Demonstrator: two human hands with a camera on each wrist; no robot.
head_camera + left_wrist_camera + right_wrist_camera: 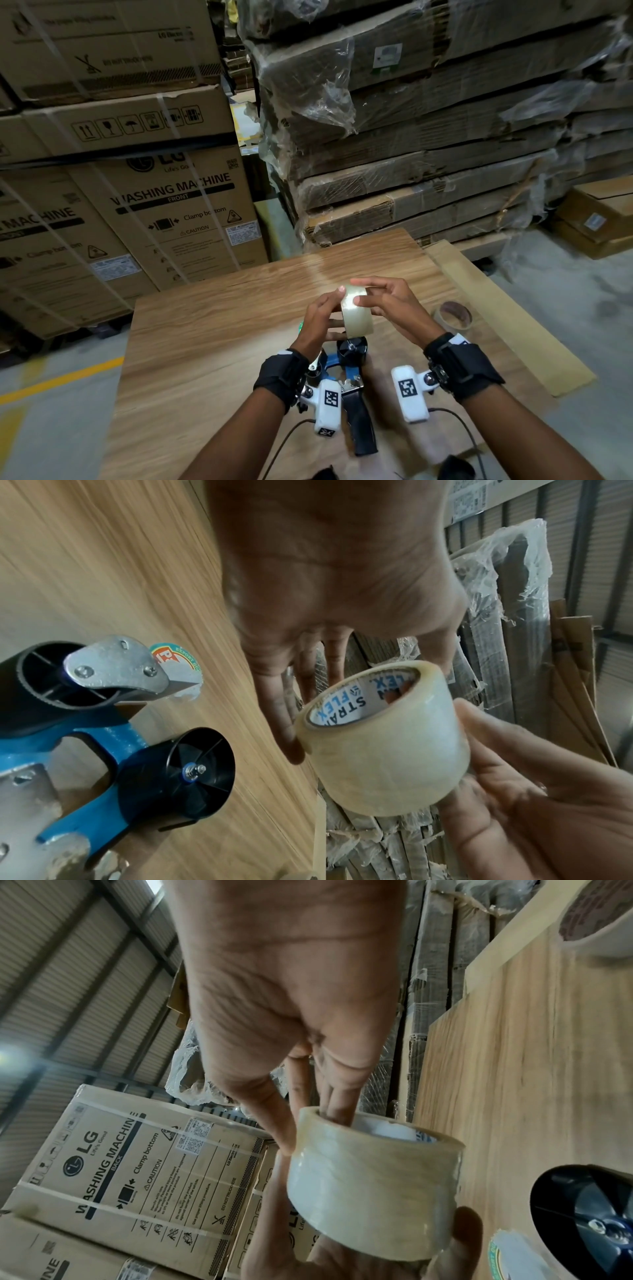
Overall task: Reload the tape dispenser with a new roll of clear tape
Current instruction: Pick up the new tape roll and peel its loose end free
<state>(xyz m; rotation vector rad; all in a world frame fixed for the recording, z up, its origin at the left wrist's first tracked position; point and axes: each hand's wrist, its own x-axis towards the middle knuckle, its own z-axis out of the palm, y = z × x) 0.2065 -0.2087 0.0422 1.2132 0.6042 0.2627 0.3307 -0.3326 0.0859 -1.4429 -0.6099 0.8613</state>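
A new roll of clear tape (357, 313) is held above the wooden table (212, 329), between both hands. My left hand (333, 311) grips it from the left, thumb on its top edge and fingers under it. My right hand (359, 291) pinches its wall: in the right wrist view the fingers (337, 1110) reach into the white core of the tape roll (373, 1185) and the thumb lies outside. The left wrist view shows the tape roll (383, 739) with blue print inside its core. The blue tape dispenser (346, 370) lies on the table just below, its black hub (192, 772) bare.
A nearly spent tape core (454, 315) lies on the table to the right. Stacked washing machine cartons (164, 212) stand behind on the left, and plastic-wrapped flat cardboard packs (428, 137) behind on the right. A pale board (507, 315) borders the table's right side.
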